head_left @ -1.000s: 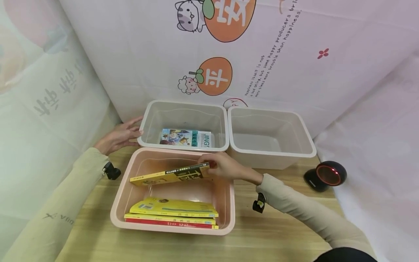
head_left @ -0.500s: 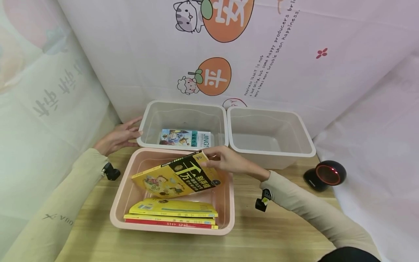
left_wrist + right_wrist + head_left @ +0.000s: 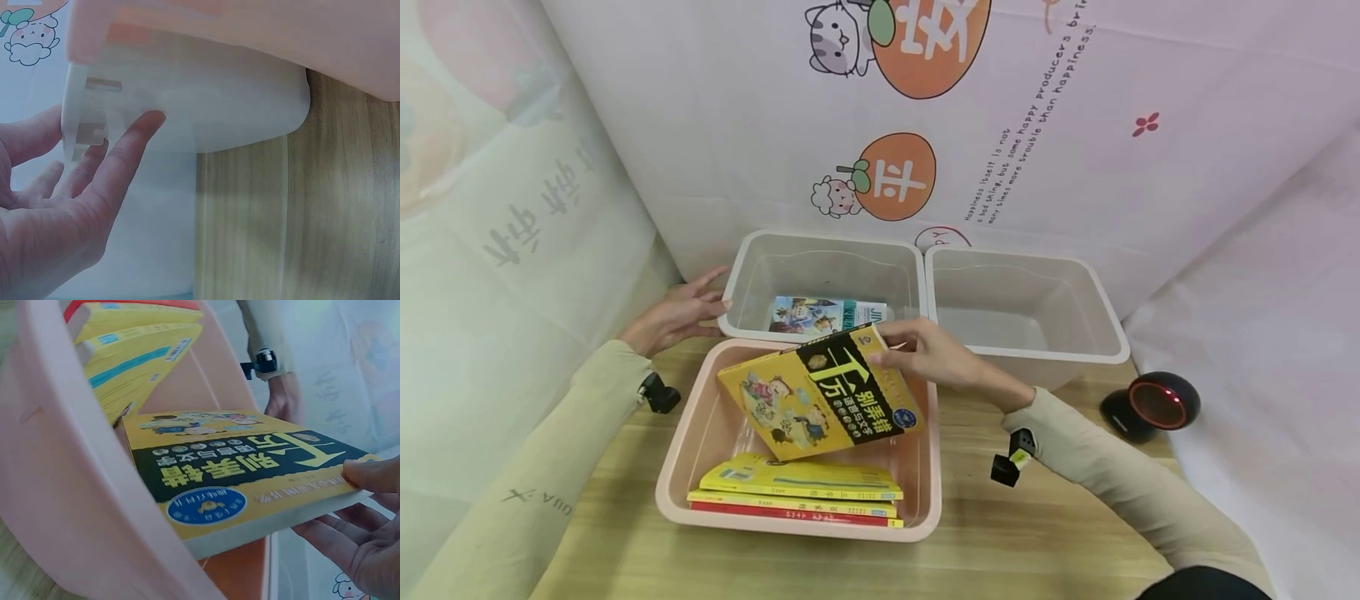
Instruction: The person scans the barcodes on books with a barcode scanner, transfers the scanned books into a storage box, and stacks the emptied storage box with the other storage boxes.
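Note:
My right hand [image 3: 932,354] pinches a yellow-and-black book [image 3: 823,392] by its upper right corner, thumb on the cover and fingers beneath. The book is tilted, cover facing up, over the pink bin [image 3: 931,467]; its near lower corner reaches close to the yellow books [image 3: 797,479] standing in that bin. In the right wrist view, a pale page edge [image 3: 275,524] faces the camera. My left hand [image 3: 677,317] touches the left rim of the left white bin [image 3: 827,242], fingers spread and fairly straight; the left wrist view shows one fingertip [image 3: 156,117] against its outer side.
A blue-and-white book [image 3: 812,315] lies inside the left white bin. The right white bin [image 3: 1026,350] stands beside it, both behind the pink bin. A red-spined book [image 3: 797,515] stands at the pink bin's front. A black round device [image 3: 1161,402] sits at the right.
My right hand has raised the book's right end and moved slightly right and away from me. The book has turned from spine-up to show its cover. My left hand stays at the bin rim.

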A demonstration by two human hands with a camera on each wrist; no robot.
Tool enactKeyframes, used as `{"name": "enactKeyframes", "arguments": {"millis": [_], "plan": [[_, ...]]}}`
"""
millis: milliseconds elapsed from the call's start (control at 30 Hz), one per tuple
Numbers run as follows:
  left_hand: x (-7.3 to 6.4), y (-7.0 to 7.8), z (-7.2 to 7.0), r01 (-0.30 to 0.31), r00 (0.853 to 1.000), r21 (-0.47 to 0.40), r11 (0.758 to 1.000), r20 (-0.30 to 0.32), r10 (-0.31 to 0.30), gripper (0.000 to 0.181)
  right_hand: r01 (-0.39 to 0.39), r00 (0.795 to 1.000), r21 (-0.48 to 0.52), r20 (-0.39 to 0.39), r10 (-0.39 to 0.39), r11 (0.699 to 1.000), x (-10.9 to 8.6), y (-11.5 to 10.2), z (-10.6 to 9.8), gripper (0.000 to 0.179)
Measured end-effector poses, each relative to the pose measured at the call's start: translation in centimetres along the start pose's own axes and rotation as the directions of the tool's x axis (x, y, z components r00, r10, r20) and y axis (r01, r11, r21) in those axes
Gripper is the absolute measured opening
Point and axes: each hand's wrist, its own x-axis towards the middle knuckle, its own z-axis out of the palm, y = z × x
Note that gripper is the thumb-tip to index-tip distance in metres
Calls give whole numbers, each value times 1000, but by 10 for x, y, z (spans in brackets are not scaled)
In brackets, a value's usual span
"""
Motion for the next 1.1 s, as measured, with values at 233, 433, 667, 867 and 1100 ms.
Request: {"name": "enactKeyframes", "arguments": {"millis": [233, 433, 667, 867, 1100], "plan": [[0, 1, -1, -7, 1000, 23, 1000, 17, 7, 84, -53, 988, 7, -146, 53, 999, -14, -21, -22, 35], [0, 1, -1, -1, 1000, 30, 1000, 27, 0, 81, -157, 944, -4, -296, 149, 988, -29, -38, -49, 45], [1, 0, -2, -4, 1000, 29, 1000, 27, 4, 82, -311, 882, -54, -390, 266, 949, -55, -57, -81, 53], [2, 1, -2, -10, 1000, 27, 1000, 26, 10, 82, -347, 839, -51, -463, 285, 937, -80, -66, -112, 61], [2, 2, -2, -8, 1000, 23, 1000, 12, 8, 81, -347, 783, -65, -569, 251, 936, -109, -69, -149, 60]]}}
